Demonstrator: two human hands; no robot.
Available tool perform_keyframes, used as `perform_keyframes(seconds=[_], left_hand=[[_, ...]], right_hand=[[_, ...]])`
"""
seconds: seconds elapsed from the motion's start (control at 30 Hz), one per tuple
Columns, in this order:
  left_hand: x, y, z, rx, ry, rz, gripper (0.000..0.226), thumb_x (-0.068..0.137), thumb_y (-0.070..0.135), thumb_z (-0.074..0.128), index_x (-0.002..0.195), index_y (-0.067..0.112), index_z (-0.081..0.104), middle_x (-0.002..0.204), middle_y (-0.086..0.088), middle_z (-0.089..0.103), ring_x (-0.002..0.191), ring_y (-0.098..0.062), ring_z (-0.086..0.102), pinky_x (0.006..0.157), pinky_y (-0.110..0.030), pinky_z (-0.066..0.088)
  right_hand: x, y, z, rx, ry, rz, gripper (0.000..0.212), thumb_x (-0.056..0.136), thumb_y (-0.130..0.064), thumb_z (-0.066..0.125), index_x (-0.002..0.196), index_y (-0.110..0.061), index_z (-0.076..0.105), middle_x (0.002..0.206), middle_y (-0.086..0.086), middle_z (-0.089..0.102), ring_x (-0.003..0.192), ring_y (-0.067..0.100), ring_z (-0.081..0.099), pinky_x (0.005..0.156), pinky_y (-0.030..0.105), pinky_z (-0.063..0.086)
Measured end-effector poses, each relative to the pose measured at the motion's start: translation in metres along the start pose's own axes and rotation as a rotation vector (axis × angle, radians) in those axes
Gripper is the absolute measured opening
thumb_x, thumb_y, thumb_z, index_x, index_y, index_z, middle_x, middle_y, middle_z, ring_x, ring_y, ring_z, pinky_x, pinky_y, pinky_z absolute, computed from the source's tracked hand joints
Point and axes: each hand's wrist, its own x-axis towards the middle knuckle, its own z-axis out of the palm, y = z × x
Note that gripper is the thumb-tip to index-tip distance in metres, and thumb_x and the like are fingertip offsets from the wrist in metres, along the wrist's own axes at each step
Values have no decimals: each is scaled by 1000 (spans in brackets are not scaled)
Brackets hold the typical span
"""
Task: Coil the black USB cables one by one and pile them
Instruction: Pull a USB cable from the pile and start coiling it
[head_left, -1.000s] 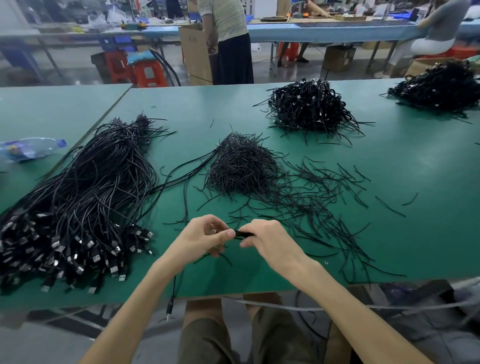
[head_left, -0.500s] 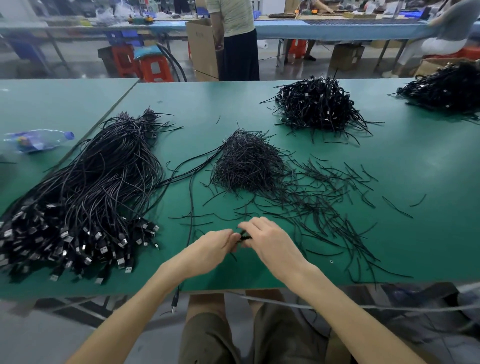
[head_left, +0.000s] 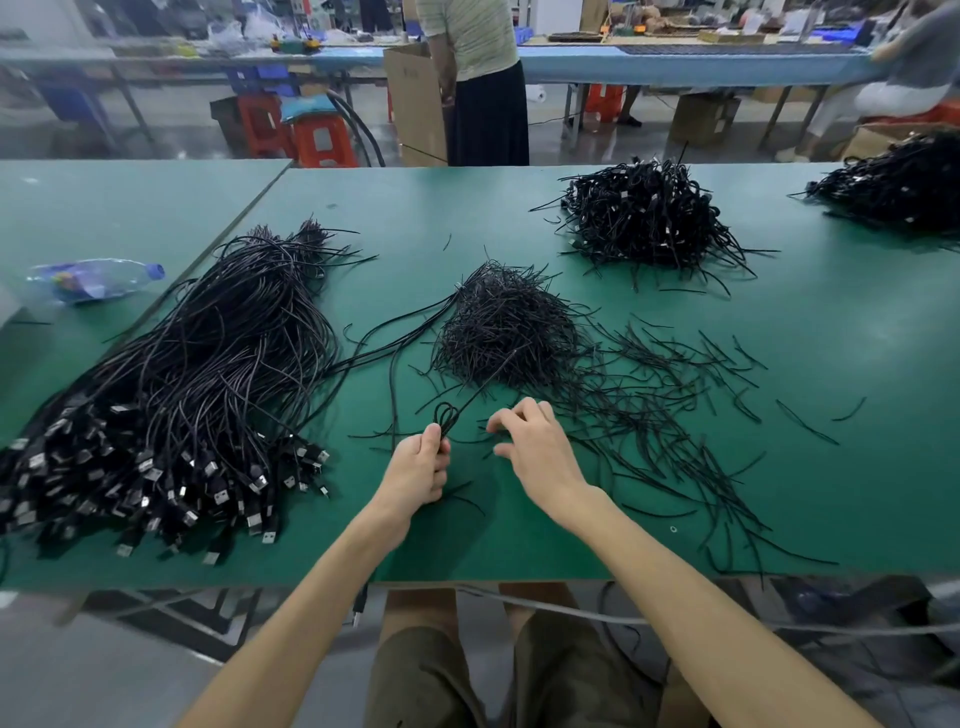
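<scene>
Right hand (head_left: 535, 447) has parted from the left hand (head_left: 420, 470), fingers loose, empty; left pinches the thin black coiled cable (head_left: 445, 415) over the green surface (head_left: 857, 493). A slack pinch could let loops spring open.

Matt green table top (head_left: 779, 364); black USB cables (head_left: 208, 364) w/ shiny metal plugs; clear plastic bottle (head_left: 93, 278).

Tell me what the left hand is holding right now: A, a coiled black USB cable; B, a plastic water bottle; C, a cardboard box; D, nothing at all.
A: the left hand grips a coiled black USB cable, its small loops sticking up above the thumb.
</scene>
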Motion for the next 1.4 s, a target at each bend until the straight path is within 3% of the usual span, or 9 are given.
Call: perform_keyframes(seconds=[0.2, 0.33, 0.47, 0.63, 0.77, 0.9, 1.0, 1.2, 1.4], left_hand=[[1, -4, -1, -22, 3, -17, 36, 111, 35, 32, 89, 12, 50, 56, 12, 33, 45, -8, 27, 42, -23, 25], [3, -5, 1, -18, 21, -21, 36, 110, 35, 33, 89, 12, 49, 55, 13, 33, 45, -8, 28, 42, -24, 25], [6, -9, 4, 3, 37, -24, 36, 110, 36, 33, 88, 12, 49, 55, 13, 34, 45, -8, 28, 43, -25, 25], [7, -8, 14, 217, 83, 83, 41, 110, 37, 32, 81, 15, 51, 66, 5, 42, 53, -13, 37, 53, -32, 33], [2, -8, 29, 315, 24, 203, 40, 110, 35, 34, 76, 18, 49, 70, 4, 47, 60, -14, 39, 61, -35, 34], [-3, -13, 28, 377, 18, 309, 44, 108, 45, 31, 76, 21, 50, 69, 13, 50, 59, -2, 43, 58, -20, 36], [-7, -10, 24, 381, 7, 363, 46, 103, 54, 28, 74, 26, 48, 63, 21, 50, 59, -1, 42, 58, -18, 35], [-16, 1, 28, 270, -62, 353, 51, 107, 48, 28, 66, 31, 54, 55, 18, 45, 52, -2, 35, 52, -17, 30], [-24, 1, 31, 205, -94, 250, 54, 110, 37, 35, 60, 31, 55, 52, 14, 41, 48, -4, 32, 49, -16, 29]], right_hand=[[21, 7, 8, -75, -37, -33, 2, 97, -15, 65, 95, -16, 65, 105, -1, 44, 105, 19, 34, 97, 36, 37], [14, 8, 5, -5, 161, -69, 14, 99, -7, 59, 94, -20, 61, 105, -7, 53, 108, 16, 40, 89, 27, 24], [8, -2, -10, 91, 267, -53, 14, 98, -6, 58, 94, -18, 62, 97, -9, 61, 100, 16, 48, 87, 27, 23], [-8, -27, -19, 766, 175, 190, 11, 92, -16, 73, 92, -19, 62, 84, -3, 66, 79, 5, 59, 78, 23, 46], [-21, -39, -8, 1004, 246, 431, 23, 89, -23, 78, 98, -14, 58, 89, 6, 67, 80, 13, 63, 78, 31, 54], [-28, -39, -2, 1023, 293, 478, 28, 87, -31, 79, 94, -16, 57, 87, 2, 62, 77, 13, 59, 75, 31, 53], [-31, -37, -2, 1018, 291, 476, 34, 83, -37, 82, 89, -15, 56, 81, 1, 60, 72, 13, 55, 73, 34, 51], [-36, -38, -9, 1046, 239, 448, 55, 68, -56, 85, 78, -14, 51, 71, -1, 53, 65, 13, 50, 69, 35, 49], [-46, -29, -15, 1110, 178, 420, 41, 77, -31, 87, 76, -12, 50, 68, 2, 54, 65, 14, 50, 67, 25, 48]])
